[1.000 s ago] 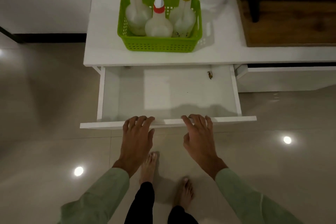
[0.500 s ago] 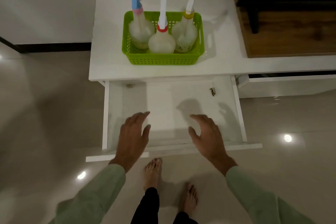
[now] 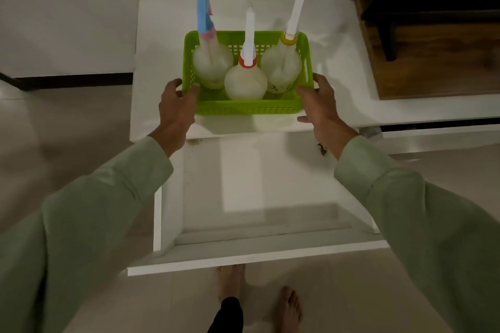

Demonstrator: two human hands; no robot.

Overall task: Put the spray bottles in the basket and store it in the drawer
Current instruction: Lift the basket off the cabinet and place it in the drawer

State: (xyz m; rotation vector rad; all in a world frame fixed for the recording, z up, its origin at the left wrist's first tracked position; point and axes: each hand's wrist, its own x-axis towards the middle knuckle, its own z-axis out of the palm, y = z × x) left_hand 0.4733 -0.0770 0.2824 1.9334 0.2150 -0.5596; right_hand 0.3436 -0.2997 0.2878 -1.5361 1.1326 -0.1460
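A green basket [image 3: 243,108] stands on the white cabinet top [image 3: 159,43], above the open drawer [image 3: 257,254]. Three spray bottles stand upright in it: one with a blue and pink head [image 3: 212,66] at the left, one with a red collar [image 3: 245,82] in the middle, one with a yellow collar [image 3: 281,66] at the right. My left hand [image 3: 176,111] grips the basket's left end, thumb hooked over the rim. My right hand [image 3: 322,108] holds the right end, fingers along the side wall and thumb at the front corner.
The drawer is pulled far out and holds only a small dark scrap [image 3: 322,149] at its back right. A wooden surface with a dark piece of furniture [image 3: 433,62] lies to the right. My bare feet [image 3: 230,281] stand on the tiled floor below the drawer front.
Both hands left the drawer front, rose over the open drawer and took hold of the two ends of the basket. The view has come closer to the cabinet.
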